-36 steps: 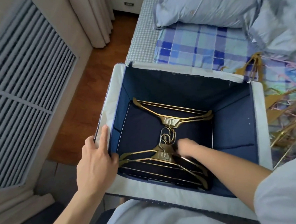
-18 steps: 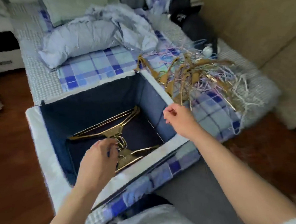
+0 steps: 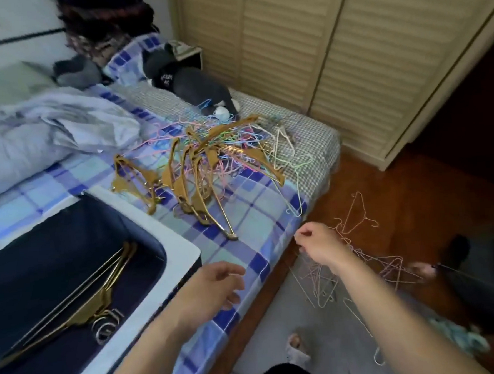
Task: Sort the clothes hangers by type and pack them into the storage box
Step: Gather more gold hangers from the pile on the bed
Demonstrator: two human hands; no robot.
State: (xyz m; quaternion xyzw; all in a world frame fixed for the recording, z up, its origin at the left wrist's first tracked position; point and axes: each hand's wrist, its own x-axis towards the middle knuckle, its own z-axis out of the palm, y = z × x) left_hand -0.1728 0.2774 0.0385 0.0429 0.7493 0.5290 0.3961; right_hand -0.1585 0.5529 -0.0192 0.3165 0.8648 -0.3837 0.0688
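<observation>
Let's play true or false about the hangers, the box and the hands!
1. Gold hangers lie inside the storage box. True.
2. The tangled hanger pile sits on the floor. False: it sits on the checked bed cover.
3. The right hand is over thin wire hangers on the floor. True.
4. The left hand holds a gold hanger. False: it holds nothing, fingers loosely curled.
5. The box is full to the top. False: only a few hangers lie at its bottom.

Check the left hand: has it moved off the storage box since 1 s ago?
Yes. The left hand gripped the storage box rim before; now it hangs past the box's right corner over the checked bedsheet, empty.
</observation>
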